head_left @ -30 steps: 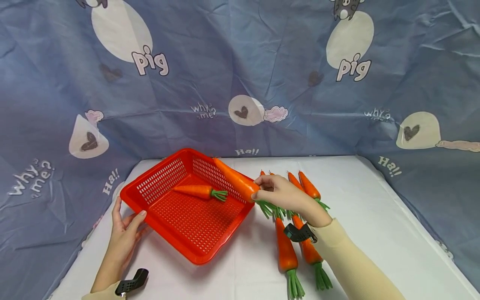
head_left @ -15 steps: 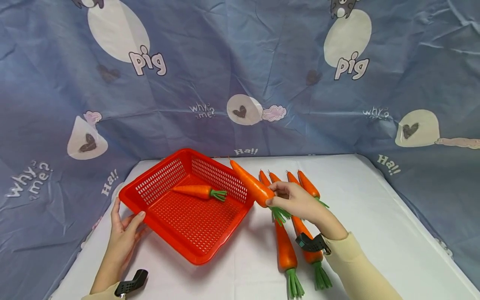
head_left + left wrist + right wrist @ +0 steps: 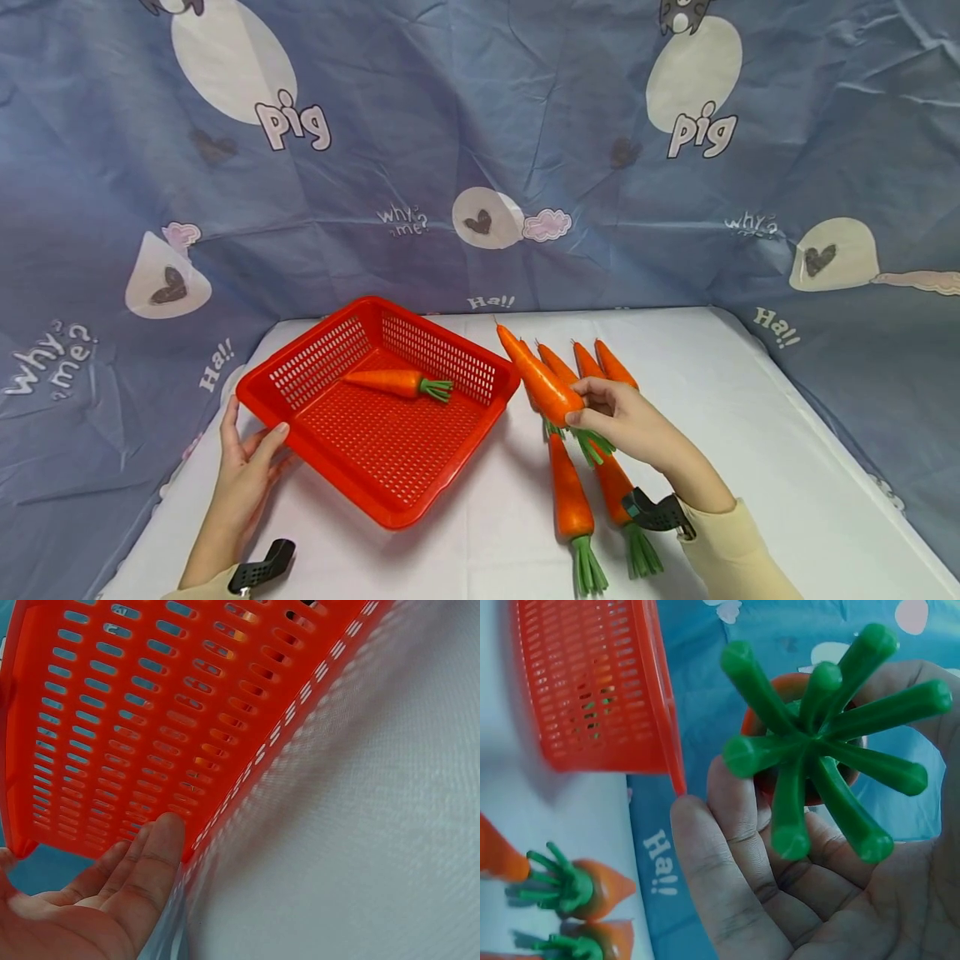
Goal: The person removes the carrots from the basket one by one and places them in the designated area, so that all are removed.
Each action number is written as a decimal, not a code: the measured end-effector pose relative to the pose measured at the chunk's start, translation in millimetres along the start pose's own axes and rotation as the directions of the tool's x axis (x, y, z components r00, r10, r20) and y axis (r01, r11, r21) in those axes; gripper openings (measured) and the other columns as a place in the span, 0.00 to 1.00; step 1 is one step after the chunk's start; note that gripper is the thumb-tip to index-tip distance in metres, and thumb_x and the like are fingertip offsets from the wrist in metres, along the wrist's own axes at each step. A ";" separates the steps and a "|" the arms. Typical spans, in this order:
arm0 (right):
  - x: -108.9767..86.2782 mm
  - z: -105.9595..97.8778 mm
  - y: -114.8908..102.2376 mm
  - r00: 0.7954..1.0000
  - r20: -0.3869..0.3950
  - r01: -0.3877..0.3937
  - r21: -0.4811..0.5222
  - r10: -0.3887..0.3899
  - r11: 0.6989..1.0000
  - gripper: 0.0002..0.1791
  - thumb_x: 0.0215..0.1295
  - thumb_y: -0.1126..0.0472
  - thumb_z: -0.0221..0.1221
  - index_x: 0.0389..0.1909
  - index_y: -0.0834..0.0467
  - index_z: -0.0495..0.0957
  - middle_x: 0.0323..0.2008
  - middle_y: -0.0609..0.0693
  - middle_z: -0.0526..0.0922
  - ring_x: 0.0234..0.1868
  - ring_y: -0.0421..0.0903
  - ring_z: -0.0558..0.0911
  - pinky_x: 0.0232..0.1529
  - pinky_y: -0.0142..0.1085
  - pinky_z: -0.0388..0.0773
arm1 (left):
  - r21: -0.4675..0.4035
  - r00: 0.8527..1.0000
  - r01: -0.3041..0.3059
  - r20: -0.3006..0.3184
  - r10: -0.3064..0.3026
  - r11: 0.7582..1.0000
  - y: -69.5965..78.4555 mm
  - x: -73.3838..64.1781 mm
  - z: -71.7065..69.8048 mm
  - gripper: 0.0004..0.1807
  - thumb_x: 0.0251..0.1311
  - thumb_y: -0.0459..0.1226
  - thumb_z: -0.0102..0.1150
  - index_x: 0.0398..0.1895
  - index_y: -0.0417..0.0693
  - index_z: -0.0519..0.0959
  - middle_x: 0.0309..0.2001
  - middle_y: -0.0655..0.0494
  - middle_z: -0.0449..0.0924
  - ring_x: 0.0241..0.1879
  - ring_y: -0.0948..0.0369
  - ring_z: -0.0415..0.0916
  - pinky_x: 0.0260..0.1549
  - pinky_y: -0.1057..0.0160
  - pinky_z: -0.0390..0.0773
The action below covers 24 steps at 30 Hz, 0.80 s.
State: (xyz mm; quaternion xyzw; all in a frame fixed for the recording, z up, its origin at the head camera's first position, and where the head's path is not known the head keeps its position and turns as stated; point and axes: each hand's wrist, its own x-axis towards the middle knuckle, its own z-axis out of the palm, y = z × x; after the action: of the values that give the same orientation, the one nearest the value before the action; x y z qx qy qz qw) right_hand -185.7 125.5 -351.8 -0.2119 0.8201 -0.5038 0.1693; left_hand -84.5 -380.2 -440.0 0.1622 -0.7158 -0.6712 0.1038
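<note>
My right hand (image 3: 630,421) pinches an orange carrot (image 3: 538,375) near its thick end, thumb on the near side. The carrot is tilted, tip up and left, above other carrots; its green stems (image 3: 810,742) face the right wrist camera. With my left hand (image 3: 243,475) I hold the near-left corner of a red slotted basket (image 3: 322,454), thumb over the rim. In the left wrist view the fingers (image 3: 154,859) lie against the basket's outer wall. One carrot (image 3: 386,382) lies inside the basket, stems pointing right.
Right of the basket, several carrots lie on the white table (image 3: 750,467): a far row including one carrot (image 3: 615,364), and nearer ones such as this carrot (image 3: 572,492). Behind the table hangs a blue printed cloth (image 3: 615,258).
My right hand has moved right with its carrot, from over the basket's right rim to over the loose carrots. The left hand and basket stay in place.
</note>
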 end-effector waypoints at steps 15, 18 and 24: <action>-22.1 -8.7 20.3 0.997 -0.071 -0.030 -0.010 0.029 0.999 0.23 0.73 0.58 0.63 0.62 0.68 0.77 0.48 0.56 0.89 0.49 0.47 0.86 0.50 0.31 0.84 | 0.004 1.000 0.014 0.002 -0.014 1.000 0.0 -1.1 -0.3 0.52 0.81 0.45 0.55 0.86 0.80 0.26 0.62 0.64 0.69 0.47 0.79 0.82 0.44 0.76 0.85; -26.1 -10.3 23.3 0.995 -0.091 -0.034 -0.022 0.031 0.999 0.22 0.73 0.58 0.62 0.61 0.67 0.78 0.48 0.55 0.88 0.48 0.46 0.86 0.50 0.31 0.84 | 0.008 1.000 0.022 0.002 -0.022 1.000 -0.1 -0.8 -0.1 0.52 0.81 0.45 0.55 0.86 0.81 0.25 0.64 0.63 0.68 0.48 0.80 0.81 0.44 0.76 0.85; -34.5 -13.9 29.5 0.993 -0.110 -0.038 -0.021 0.035 0.999 0.22 0.73 0.59 0.62 0.62 0.66 0.78 0.49 0.55 0.88 0.48 0.42 0.87 0.50 0.31 0.84 | -0.003 1.000 0.028 0.005 -0.028 1.000 0.7 -0.1 0.1 0.52 0.81 0.46 0.56 0.86 0.81 0.26 0.62 0.65 0.68 0.48 0.79 0.81 0.44 0.76 0.85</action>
State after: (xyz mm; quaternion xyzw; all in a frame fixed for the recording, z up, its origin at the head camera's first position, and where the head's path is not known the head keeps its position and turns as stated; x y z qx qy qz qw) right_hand -168.4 165.7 -370.0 -0.1708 0.8376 -0.5021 0.1306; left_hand -84.5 -380.1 -439.3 0.1705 -0.7127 -0.6741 0.0928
